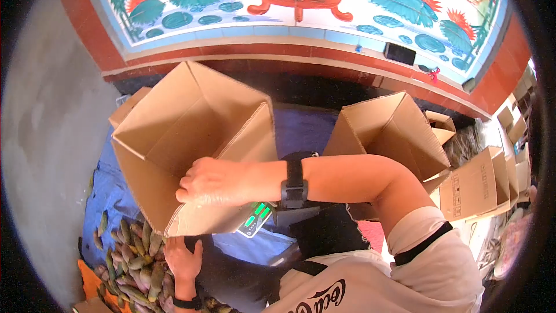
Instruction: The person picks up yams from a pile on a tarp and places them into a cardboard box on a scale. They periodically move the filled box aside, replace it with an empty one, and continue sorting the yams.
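A tall, open-topped cardboard box (179, 122) stands in front of me, its inside shadowed. My right hand (202, 182) is closed over the near top edge of this box, fingers wrapped on the cardboard. Just below the box's near corner is my left hand (183, 259), thumb spread away; its fingertips are partly hidden by the box edge. Beside that hand lies a pile of elongated purple-brown and greenish vegetables (136, 264), like sweet potatoes. A digital scale with a lit green display (255, 220) shows under my right forearm, close to the box.
A second open cardboard box (388, 133) stands to the right, with more cartons (472, 188) beyond it. Blue sheeting (107, 194) covers the floor. A painted tile wall (289, 17) rises behind, with a phone-like dark object (399, 53) on its ledge.
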Demonstrator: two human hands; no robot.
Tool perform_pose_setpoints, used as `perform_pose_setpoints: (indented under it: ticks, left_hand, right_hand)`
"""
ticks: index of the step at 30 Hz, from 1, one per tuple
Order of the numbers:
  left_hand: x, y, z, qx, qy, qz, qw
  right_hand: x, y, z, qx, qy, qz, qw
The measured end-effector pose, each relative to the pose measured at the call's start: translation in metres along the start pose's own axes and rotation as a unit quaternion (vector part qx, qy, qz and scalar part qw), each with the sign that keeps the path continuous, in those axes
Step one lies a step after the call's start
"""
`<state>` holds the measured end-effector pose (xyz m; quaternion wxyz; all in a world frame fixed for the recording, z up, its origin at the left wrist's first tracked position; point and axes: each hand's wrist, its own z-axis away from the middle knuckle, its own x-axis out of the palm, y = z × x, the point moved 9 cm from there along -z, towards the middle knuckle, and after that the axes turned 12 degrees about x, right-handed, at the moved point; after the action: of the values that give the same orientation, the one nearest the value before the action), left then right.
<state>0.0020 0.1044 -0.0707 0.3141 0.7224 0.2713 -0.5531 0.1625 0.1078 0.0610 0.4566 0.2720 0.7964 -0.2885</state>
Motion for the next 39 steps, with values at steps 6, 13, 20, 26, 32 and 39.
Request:
perform_pose_setpoints:
  ticks: [6, 13, 20, 26, 32, 39]
  left_hand:
    - [-0.001, 0.003, -0.004, -0.005, -0.005, -0.022, 1.0]
    - [0.003, 0.003, -0.002, 0.017, 0.011, -0.039, 0.999]
    - [0.001, 0.018, -0.004, 0.107, -0.005, -0.142, 0.984]
    - [-0.003, 0.024, -0.006, 0.089, -0.019, -0.139, 0.986]
    - [-0.007, 0.03, -0.008, 0.065, -0.03, -0.129, 0.989]
    - [0.013, 0.019, -0.006, 0.08, -0.041, -0.216, 0.972]
  right_hand:
    - [-0.04, 0.018, 0.027, 0.034, 0.081, 0.038, 0.995]
    - [-0.125, 0.121, 0.149, 0.198, 0.229, 0.233, 0.924]
    - [-0.141, 0.249, 0.353, 0.513, -0.042, 0.408, 0.754]
    - [-0.144, 0.265, 0.433, 0.568, -0.02, 0.329, 0.754]
    - [-0.134, 0.288, 0.439, 0.633, -0.049, 0.288, 0.717]
    - [-0.127, 0.265, 0.446, 0.582, -0.058, 0.331, 0.74]
